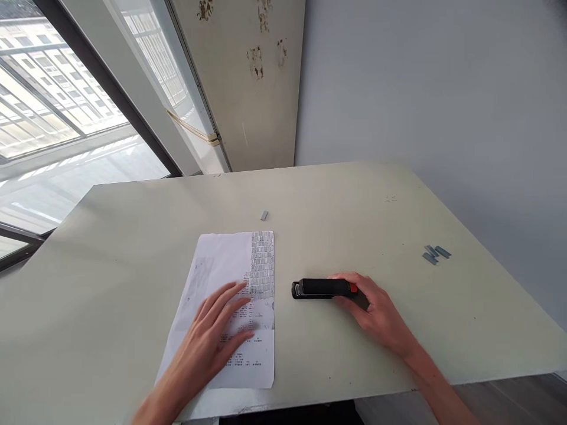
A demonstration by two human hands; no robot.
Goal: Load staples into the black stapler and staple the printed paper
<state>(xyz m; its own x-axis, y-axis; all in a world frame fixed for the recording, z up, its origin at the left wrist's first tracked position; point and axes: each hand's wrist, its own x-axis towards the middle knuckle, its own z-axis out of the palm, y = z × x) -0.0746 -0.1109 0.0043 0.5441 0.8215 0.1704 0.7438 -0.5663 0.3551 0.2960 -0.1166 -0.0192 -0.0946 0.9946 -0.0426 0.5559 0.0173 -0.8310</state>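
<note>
A black stapler [325,287] with a small red part lies on the table, its front end pointing left toward the paper. My right hand [372,307] is closed around its rear end. Just left of it lies a white sheet of paper [225,248] with printed text. Dense rows of staples [263,265] run down the sheet's upper right edge. My left hand [212,330] rests on the lower half of the sheet with fingers spread, covering part of the print. A gap of bare table separates stapler and paper.
One short staple strip [264,215] lies beyond the paper. Several more staple strips [436,254] sit in a small group at the right. The pale table [336,218] meets a grey wall [420,88] at the right, with a window [57,88] at the left.
</note>
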